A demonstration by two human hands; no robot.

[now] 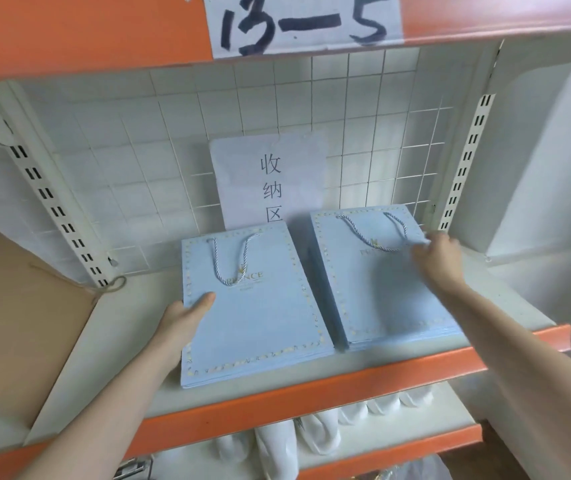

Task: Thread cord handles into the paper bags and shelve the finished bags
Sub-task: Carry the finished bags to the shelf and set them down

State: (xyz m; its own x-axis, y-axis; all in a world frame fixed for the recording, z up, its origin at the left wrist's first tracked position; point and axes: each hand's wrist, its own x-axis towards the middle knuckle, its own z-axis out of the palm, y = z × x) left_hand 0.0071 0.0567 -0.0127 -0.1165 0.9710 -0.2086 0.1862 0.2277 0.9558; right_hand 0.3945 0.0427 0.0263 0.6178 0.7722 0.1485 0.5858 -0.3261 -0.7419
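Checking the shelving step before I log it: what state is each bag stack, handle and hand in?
Left bag stack: flat on shelf, cord threaded.
Right bag stack: flat, cord threaded, beside the left stack.
Left hand: thumb on top of the left stack's edge.
Right hand: at the right stack's far edge; grip blurred.
Brown cardboard: lying at shelf's left.

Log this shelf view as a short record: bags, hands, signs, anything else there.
left stack: blue paper bags, cord handle on top
right stack: same bags, lying flat
left hand: grips left stack's edge, thumb on top
right hand: at right stack's far corner, blurred
sign: paper on wire grid
brown cardboard: leaning at left
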